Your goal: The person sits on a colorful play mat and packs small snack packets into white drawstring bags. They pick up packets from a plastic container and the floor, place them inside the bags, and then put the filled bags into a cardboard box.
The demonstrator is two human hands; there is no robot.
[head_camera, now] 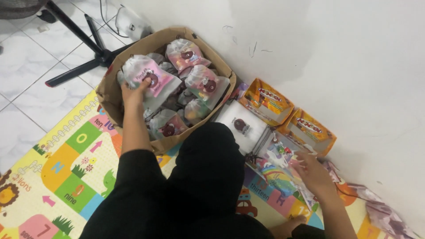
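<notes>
Left hand curled around the lower corner of a filled clear goodie bag with a pink card inside, holding it at the near-left rim of the cardboard box. Box packed with similar bags; box sits against the white wall.

Right hand loosely spread, fingertips on a stack of colourful packets right of the box; can't tell if it's pinching one, it's blurred.

Person's dark-clad knee covers the box's near-right corner and part of the play mat.

Two orange cartons wedged between box and wall, so it's tight there. Left of the box: tile floor with black stand legs.
</notes>
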